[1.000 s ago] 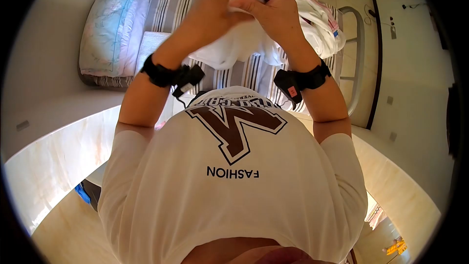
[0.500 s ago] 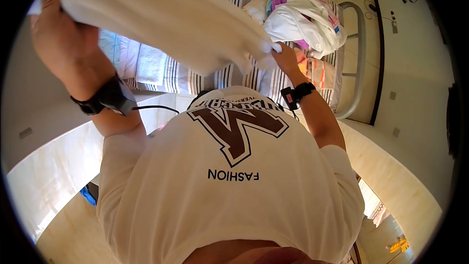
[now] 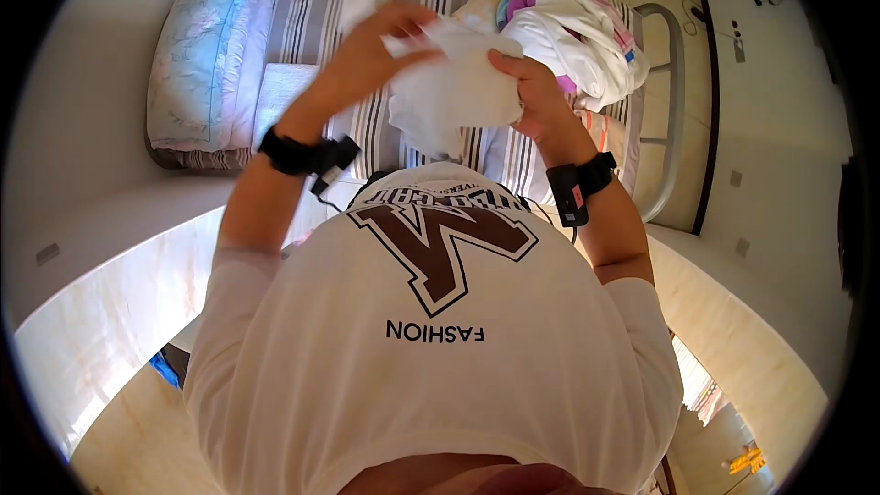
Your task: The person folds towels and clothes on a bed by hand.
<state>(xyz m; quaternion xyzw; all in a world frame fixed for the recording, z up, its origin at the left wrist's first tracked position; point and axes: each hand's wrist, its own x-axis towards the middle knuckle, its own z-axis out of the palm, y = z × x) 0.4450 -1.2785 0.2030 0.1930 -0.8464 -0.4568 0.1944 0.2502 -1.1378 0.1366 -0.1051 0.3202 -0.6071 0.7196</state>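
Note:
In front of my chest, above the bed, a white cloth (image 3: 458, 87) hangs gathered and partly doubled over, its lower edge drooping. My right hand (image 3: 541, 96) pinches its right side, with the thumb on top. My left hand (image 3: 380, 50) is at the cloth's upper left, slightly blurred, thumb and fingers apart. A bit of white fabric shows beyond the left knuckles. Each wrist wears a black strap with a small box.
Below lies a striped bed (image 3: 321, 0). A pile of clothes (image 3: 573, 46) rests at its right, beside a metal bed rail (image 3: 676, 101). A floral pillow (image 3: 197, 73) and a folded light towel (image 3: 282, 96) lie at the left.
The cloth, stretched wide between both hands before, is now bunched up small. My left hand has swung in from the far left toward the right hand, and its fingers have parted.

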